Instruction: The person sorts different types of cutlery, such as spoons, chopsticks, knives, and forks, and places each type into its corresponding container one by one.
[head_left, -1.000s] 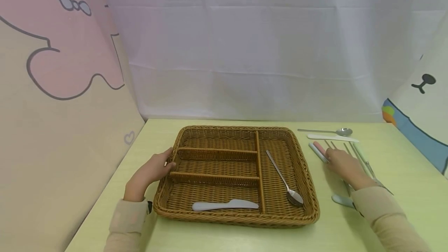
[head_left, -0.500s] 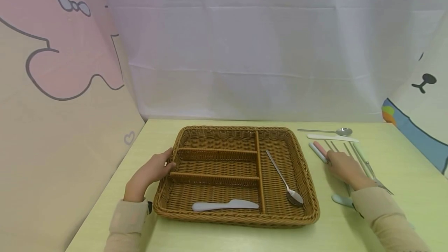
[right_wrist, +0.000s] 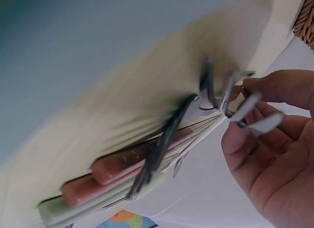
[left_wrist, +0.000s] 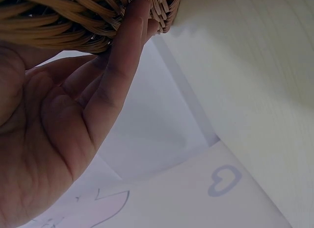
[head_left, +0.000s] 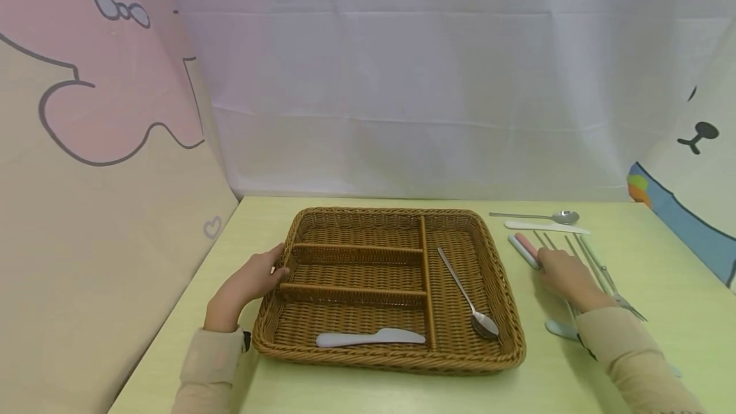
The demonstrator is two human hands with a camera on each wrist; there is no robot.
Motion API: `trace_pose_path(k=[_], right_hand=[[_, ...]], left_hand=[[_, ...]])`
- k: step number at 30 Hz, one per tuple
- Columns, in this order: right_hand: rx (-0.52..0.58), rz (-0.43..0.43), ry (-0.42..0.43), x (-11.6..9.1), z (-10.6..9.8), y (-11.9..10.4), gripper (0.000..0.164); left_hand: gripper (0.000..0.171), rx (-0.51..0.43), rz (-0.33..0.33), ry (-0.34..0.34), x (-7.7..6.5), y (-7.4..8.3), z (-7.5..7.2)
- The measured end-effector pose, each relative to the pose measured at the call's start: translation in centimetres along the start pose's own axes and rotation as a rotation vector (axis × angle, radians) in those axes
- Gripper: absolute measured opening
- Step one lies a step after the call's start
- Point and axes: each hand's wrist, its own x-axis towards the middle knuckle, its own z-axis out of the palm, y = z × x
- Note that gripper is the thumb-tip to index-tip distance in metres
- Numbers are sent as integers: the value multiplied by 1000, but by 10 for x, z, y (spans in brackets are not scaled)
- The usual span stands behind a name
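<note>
A brown wicker cutlery basket with compartments lies on the table. My left hand holds its left side, thumb over the rim and fingers outside on the wicker. The right hand is low over the cutlery to the basket's right. In the right wrist view its thumb and fingers pinch a fork, whose blurred metal tines show beside the fingers. A pink handle and a light blue handle lie side by side, reaching up to the fingertips.
Inside the basket are a white knife and a spoon. Another spoon and white knife lie behind the right hand. A green-handled fork lies right of it. Brick-red handles show in the right wrist view.
The right hand has shifted only slightly in place, and a pale handle end shows beside the right sleeve. The left hand and the basket stay put.
</note>
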Motion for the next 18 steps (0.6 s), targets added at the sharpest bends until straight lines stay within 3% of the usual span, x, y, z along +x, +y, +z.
trace_pose_path(k=[13,18], right_hand=[[17,2,-23,2,-5,-5,5],[16,7,-18,3,-9,-10,10]], left_hand=[[58,-4,-12,-10,0,1,-1],[58,-7,-9,-11,0,1,-1]])
